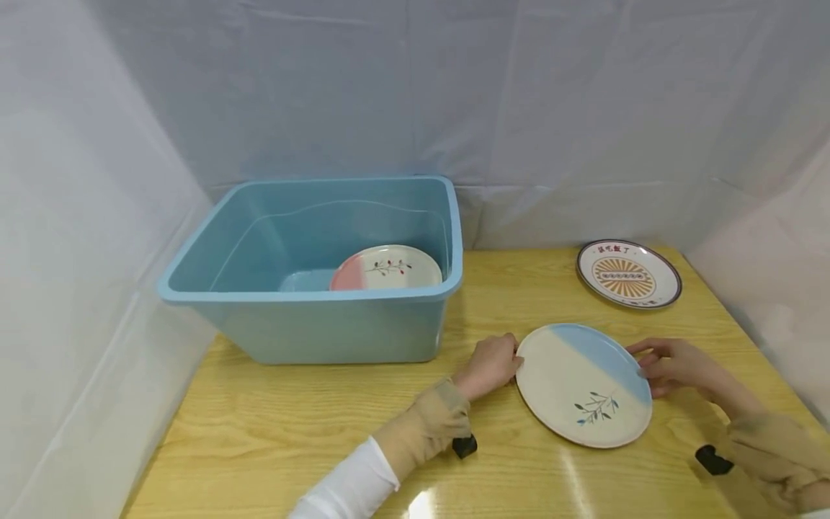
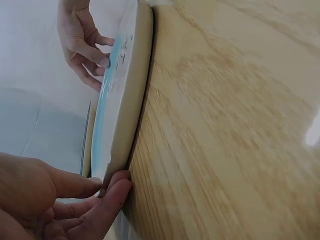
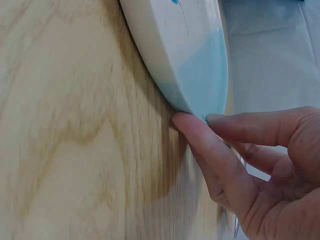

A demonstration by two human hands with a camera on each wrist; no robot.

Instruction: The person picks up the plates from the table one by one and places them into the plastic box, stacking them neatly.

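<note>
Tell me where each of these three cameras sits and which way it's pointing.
Head: above, facing forward and down at the table, blue tub and plates; both hands and sleeves show.
Left wrist: low beside the left hand, looking along the blue-and-white plate toward the right hand.
Right wrist: low beside the right hand, facing the plate's rim.
All views share that plate.

A blue tub (image 1: pixel 311 317) sits far left on the wooden surface (image 1: pixel 292 432), holding a pink-and-white plate (image 1: pixel 386 268); a patterned plate (image 1: pixel 628 273) lies far right.
</note>
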